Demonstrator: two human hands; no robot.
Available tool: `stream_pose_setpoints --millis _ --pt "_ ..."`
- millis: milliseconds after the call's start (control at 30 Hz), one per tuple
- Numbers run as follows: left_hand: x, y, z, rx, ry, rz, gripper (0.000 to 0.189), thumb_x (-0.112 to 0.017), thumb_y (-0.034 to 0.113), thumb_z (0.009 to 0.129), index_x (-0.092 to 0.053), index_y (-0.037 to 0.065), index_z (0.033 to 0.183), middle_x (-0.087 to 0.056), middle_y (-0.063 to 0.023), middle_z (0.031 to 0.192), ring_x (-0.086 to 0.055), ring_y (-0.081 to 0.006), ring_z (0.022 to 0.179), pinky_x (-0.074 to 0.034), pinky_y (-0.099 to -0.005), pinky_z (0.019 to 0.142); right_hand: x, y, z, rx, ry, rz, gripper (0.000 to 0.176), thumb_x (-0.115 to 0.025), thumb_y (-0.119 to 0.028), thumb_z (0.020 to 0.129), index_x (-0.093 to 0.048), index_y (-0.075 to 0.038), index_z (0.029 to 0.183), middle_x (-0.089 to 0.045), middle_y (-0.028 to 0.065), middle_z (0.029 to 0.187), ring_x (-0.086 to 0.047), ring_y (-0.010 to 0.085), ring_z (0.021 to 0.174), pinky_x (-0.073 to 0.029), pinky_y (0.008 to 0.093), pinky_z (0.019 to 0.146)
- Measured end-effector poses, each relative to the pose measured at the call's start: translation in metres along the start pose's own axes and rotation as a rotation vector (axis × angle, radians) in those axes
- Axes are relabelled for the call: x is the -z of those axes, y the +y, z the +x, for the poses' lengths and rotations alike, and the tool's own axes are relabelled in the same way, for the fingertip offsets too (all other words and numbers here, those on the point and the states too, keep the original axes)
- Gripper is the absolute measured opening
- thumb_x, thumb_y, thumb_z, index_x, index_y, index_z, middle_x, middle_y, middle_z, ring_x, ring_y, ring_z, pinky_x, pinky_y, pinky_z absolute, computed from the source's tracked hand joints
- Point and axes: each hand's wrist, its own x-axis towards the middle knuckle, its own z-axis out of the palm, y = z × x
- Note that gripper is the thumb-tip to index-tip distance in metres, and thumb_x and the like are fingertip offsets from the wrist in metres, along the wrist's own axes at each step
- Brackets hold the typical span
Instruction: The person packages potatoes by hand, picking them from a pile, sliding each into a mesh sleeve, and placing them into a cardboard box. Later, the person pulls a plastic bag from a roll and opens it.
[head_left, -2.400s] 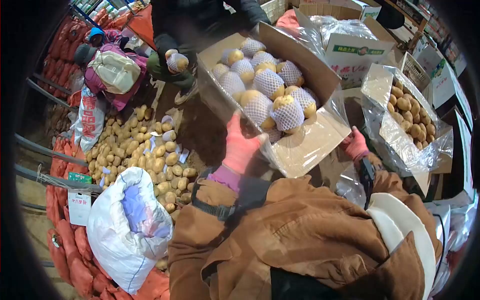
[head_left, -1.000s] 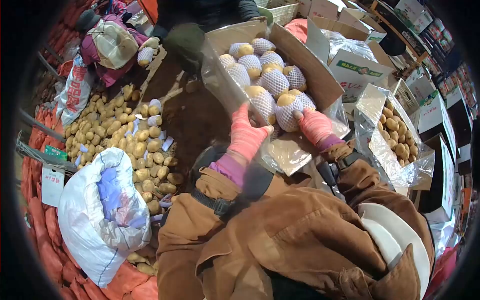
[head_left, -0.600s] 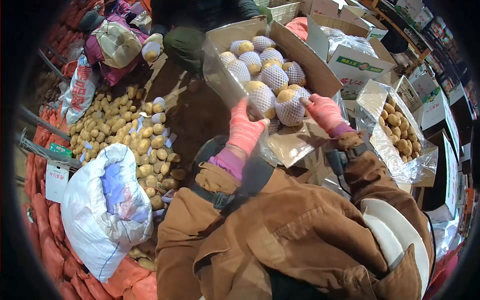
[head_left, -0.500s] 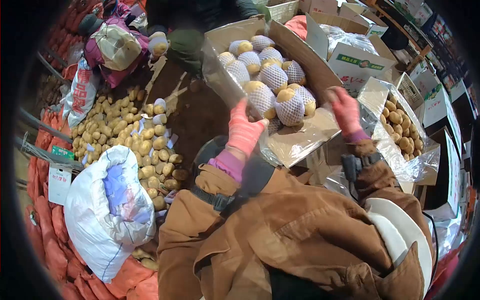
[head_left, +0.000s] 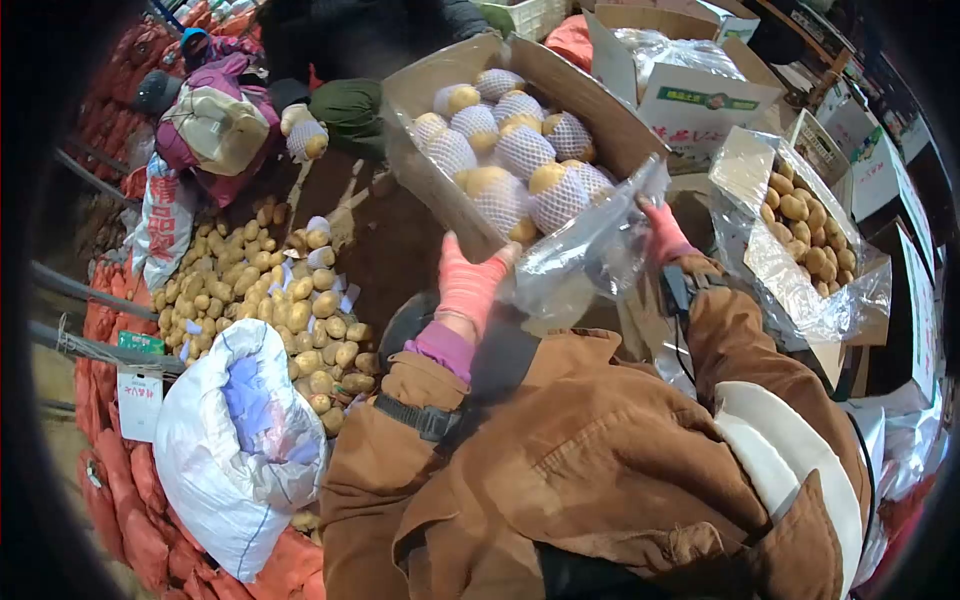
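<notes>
In front of me a cardboard box [head_left: 595, 95] with a clear plastic liner holds several potatoes in white foam nets [head_left: 522, 152]. My left hand [head_left: 470, 285], in a pink glove, grips the near-left corner of this box, thumb apart from the fingers. On the near-right side, my right hand [head_left: 665, 232], gloved alike, is closed on the clear plastic film [head_left: 600, 245], drawn up over the box's near edge. The film partly covers that edge, and the right fingertips are partly hidden behind it.
Loose potatoes [head_left: 250, 260] lie heaped on the ground at left, behind a white woven sack [head_left: 225, 480]. Another lined box of bare potatoes [head_left: 808, 225] stands at right. A co-worker [head_left: 220, 125] bends at upper left, near a netted potato [head_left: 307, 140]. Printed cartons [head_left: 700, 110] stand behind.
My right hand has taken hold of the plastic film and lifted it over the box's near edge, where the cardboard flap showed before. My left hand stays at the box corner. The view has shifted slightly.
</notes>
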Motion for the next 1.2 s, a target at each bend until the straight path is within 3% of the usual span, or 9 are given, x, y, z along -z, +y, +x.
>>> stream_pose_setpoints --millis 100,267,367,533,667,767,867,967,1200 --pt "0.002 0.037 -0.026 0.460 -0.166 -0.229 0.082 -0.077 0.040 0.083 -0.035 0.007 0.145 -0.054 -0.0156 0.125 -0.053 -0.0340 0.116 -0.051 -0.0575 0.085 0.008 -0.010 -0.004 -0.168 -0.106 0.233 0.047 -0.071 -0.025 0.086 -0.055 -0.009 0.126 -0.062 0.0065 0.113 -0.060 0.0259 0.099 -0.049 0.0418 0.085" --pt "-0.017 -0.012 -0.018 0.441 -0.217 -0.686 0.031 -0.064 0.012 0.092 -0.053 0.004 0.119 -0.059 -0.0128 0.115 -0.060 -0.0301 0.104 -0.055 -0.0520 0.081 -0.018 -0.114 -0.043 0.335 -0.070 0.232 0.021 -0.066 -0.011 0.084 -0.062 -0.009 0.105 -0.063 0.0020 0.095 -0.060 0.0147 0.081 -0.049 0.0284 0.070" --pt "-0.008 0.014 -0.044 0.226 -0.196 -0.756 0.019 -0.056 -0.003 0.090 -0.055 0.005 0.108 -0.062 -0.0081 0.103 -0.064 -0.0233 0.087 -0.057 -0.0433 0.074 -0.079 -0.172 -0.090 1.186 -0.056 -0.969 0.019 -0.063 -0.007 0.085 -0.063 -0.007 0.105 -0.064 0.0023 0.095 -0.060 0.0153 0.081 -0.049 0.0292 0.069" --pt "0.015 0.063 -0.040 0.061 -0.239 -0.708 0.018 -0.056 -0.006 0.088 -0.057 0.004 0.103 -0.063 -0.0097 0.092 -0.065 -0.0224 0.077 -0.059 -0.0377 0.069 -0.204 -0.171 -0.063 0.246 -0.363 -0.022 0.010 -0.061 -0.005 0.084 -0.066 -0.004 0.092 -0.066 0.0121 0.092 -0.065 0.0237 0.086 -0.052 0.0380 0.075" --pt "0.017 0.089 0.023 0.012 -0.256 -0.848 0.015 -0.056 -0.007 0.087 -0.057 -0.001 0.101 -0.064 -0.0113 0.091 -0.066 -0.0247 0.074 -0.060 -0.0387 0.071 -0.263 -0.116 -0.008 1.279 -0.672 -1.833 0.019 -0.061 -0.002 0.083 -0.066 -0.002 0.101 -0.065 0.0069 0.096 -0.064 0.0210 0.092 -0.053 0.0366 0.082" --pt "0.014 0.090 0.081 0.044 -0.247 -0.885 0.019 -0.053 -0.011 0.086 -0.056 -0.004 0.104 -0.065 -0.0144 0.094 -0.067 -0.0279 0.077 -0.061 -0.0414 0.075 -0.291 -0.095 -0.038 0.405 -0.681 -1.193 0.039 -0.060 -0.009 0.090 -0.054 0.002 0.127 -0.066 0.0096 0.109 -0.064 0.0215 0.101 -0.051 0.0340 0.090" --pt "0.019 0.102 0.090 0.065 -0.123 -0.761 0.019 -0.053 -0.010 0.086 -0.056 -0.004 0.103 -0.065 -0.0150 0.094 -0.067 -0.0294 0.078 -0.061 -0.0429 0.076 -0.269 -0.104 -0.059 0.100 -0.828 -0.430 0.045 -0.068 -0.018 0.087 -0.057 -0.002 0.128 -0.065 0.0160 0.114 -0.062 0.0199 0.106 -0.050 0.0323 0.088" --pt "0.016 0.102 0.095 -0.049 -0.216 -0.738 0.016 -0.058 -0.007 0.086 -0.058 -0.002 0.101 -0.065 -0.0128 0.091 -0.068 -0.0274 0.078 -0.060 -0.0396 0.073 -0.243 -0.097 -0.092 0.704 -0.881 -0.898 0.058 -0.070 -0.011 0.085 -0.045 -0.002 0.136 -0.063 0.0112 0.114 -0.059 0.0181 0.108 -0.050 0.0330 0.088" --pt "0.018 0.115 0.077 -0.423 -0.112 -0.507 0.029 -0.064 -0.002 0.087 -0.054 -0.003 0.114 -0.064 -0.0119 0.099 -0.066 -0.0203 0.090 -0.057 -0.0311 0.081 -0.257 -0.097 -0.039 0.348 -0.518 -0.558 0.034 -0.066 -0.001 0.079 -0.066 0.000 0.112 -0.068 0.0043 0.094 -0.060 0.0097 0.084 -0.051 0.0269 0.072"
